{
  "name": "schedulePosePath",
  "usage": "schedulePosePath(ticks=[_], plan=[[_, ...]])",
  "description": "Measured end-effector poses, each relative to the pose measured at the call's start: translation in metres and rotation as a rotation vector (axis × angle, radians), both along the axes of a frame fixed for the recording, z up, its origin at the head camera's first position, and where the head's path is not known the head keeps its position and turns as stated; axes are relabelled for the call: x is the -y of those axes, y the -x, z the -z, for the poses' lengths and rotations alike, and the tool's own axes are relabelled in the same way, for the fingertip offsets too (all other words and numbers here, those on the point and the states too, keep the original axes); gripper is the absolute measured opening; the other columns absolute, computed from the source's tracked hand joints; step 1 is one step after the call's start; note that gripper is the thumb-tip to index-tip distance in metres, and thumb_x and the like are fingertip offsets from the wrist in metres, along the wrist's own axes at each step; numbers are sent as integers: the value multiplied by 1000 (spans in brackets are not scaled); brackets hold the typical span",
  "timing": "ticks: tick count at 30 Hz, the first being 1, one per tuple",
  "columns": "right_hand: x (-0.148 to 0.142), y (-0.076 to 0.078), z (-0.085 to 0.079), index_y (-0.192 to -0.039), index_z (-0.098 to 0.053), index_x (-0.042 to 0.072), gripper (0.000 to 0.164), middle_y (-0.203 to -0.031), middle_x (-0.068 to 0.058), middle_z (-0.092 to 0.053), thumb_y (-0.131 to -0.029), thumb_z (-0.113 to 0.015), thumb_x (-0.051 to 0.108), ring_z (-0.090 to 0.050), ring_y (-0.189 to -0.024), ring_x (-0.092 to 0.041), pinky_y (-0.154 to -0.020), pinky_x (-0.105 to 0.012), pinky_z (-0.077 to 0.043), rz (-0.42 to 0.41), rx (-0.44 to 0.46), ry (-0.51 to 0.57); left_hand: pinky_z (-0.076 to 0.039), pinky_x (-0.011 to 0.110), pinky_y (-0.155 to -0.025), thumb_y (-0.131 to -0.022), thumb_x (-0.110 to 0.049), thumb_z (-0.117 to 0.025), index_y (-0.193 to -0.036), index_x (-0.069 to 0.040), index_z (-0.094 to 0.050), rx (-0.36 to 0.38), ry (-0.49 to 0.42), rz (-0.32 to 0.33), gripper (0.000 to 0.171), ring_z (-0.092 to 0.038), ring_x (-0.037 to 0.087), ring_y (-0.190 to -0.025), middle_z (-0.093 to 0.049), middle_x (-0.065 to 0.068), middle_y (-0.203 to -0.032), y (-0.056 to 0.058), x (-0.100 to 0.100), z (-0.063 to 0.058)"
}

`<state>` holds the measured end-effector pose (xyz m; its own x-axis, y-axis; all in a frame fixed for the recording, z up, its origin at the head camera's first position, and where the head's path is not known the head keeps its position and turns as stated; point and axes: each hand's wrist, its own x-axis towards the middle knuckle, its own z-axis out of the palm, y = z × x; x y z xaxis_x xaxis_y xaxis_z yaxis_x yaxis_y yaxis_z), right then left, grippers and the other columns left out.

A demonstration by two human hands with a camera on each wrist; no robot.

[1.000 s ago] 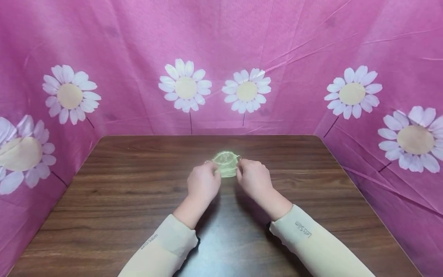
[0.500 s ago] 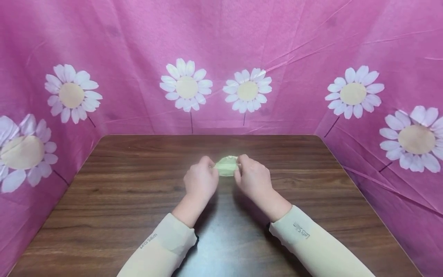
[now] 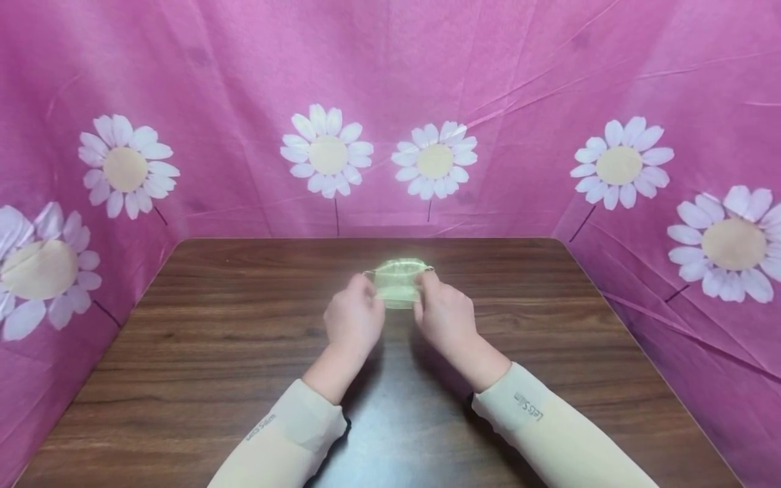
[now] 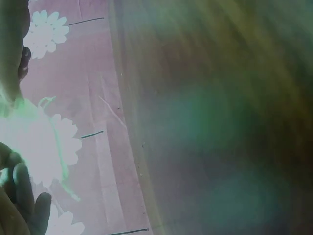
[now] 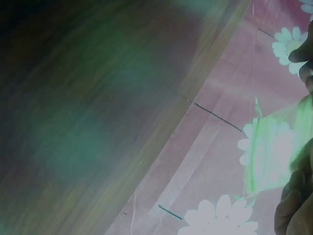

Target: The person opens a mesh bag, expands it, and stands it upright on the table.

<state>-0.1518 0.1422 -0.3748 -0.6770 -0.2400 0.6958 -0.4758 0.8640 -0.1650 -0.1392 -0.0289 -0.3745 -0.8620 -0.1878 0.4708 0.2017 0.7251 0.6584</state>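
Observation:
A small sheer pale-green organza pouch (image 3: pixel 398 283) is stretched between the two hands, with thin drawstring loops sticking out at its upper corners. On its left side the left hand (image 3: pixel 354 315) pinches the edge between thumb and curled fingers. The right hand (image 3: pixel 448 315) grips the opposite edge in the same way. Seen from the right wrist, the pouch (image 5: pixel 274 152) is see-through, with the cloth's flowers showing behind it. In the left wrist view the pouch (image 4: pixel 34 137) is washed out by glare.
A dark brown wood-grain table (image 3: pixel 201 352) lies under the hands. Around its back and sides hangs a pink cloth (image 3: pixel 378 61) printed with large white daisies. Pale sleeves (image 3: pixel 281 434) with lettering cover both forearms.
Half a second ago the pouch was tipped and its upper part bunched lower; now it stands taller, with a wider top and both drawstring loops in sight. The hands stay at nearly the same place.

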Motion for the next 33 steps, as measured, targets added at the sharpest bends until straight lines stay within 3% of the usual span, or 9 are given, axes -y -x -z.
schedulePosePath(ticks=[5,8,15,19,23,27,30,33], plan=[[-1,3,2,-105,-62,4,24,-67,-11,-66,-84,-72,5,-60,-52,-36,-40,-50,-45,-36,-147,40,-53,50,-64,-82,-15,-72,-92,-15,-67,-9,-103,15,10,-68,23,-67,-72,-2,-75,-2,0,0],[-2,4,3,-105,-62,4,23,-68,-11,-67,-84,-70,5,-61,-53,-35,-39,-50,-45,-47,-196,59,-52,47,-62,-81,-16,-73,-92,-15,-69,-26,-133,30,11,-69,21,-67,-73,-2,-76,-3,1,-1],[-4,5,4,-103,-62,2,22,-65,-7,-64,-82,-69,6,-58,-50,-29,-38,-47,-44,-101,-244,81,-48,44,-52,-76,-6,-73,-82,-11,-67,-221,-165,37,9,-64,21,-60,-68,2,-69,-1,1,2],[-11,6,4,-107,-61,0,34,-62,-3,-58,-83,-70,22,-52,-48,-19,-38,-41,-43,-199,-203,106,-47,42,-50,-75,-4,-72,-81,-11,-66,-307,-149,47,11,-64,21,-60,-67,3,-68,1,2,6],[-20,7,-2,-106,-62,-2,52,-66,-3,-56,-92,-65,48,-52,-53,-17,-44,-37,-45,-282,-173,136,-47,41,-49,-75,-4,-71,-81,-11,-67,-341,-129,40,11,-64,21,-59,-67,2,-68,2,5,6],[-24,15,-23,-105,-66,-6,48,-79,-12,-61,-99,-61,41,-57,-69,-27,-60,-43,-50,-286,-51,234,-47,41,-49,-74,-4,-71,-80,-11,-67,-370,-112,37,10,-63,20,-58,-67,1,-67,3,7,7],[-26,26,-45,-115,-67,-6,37,-101,-17,-64,-101,-63,28,-59,-88,-33,-75,-47,-52,-262,180,331,-47,40,-49,-74,-4,-70,-80,-11,-67,-408,-96,52,10,-63,19,-57,-67,0,-67,4,7,7],[-27,36,-61,-128,-65,-4,37,-120,-20,-63,-105,-62,24,-61,-108,-35,-92,-50,-52,-248,437,385,-47,37,-48,-74,-3,-71,-80,-11,-67,-449,-72,83,10,-63,17,-56,-68,0,-68,3,7,8]])
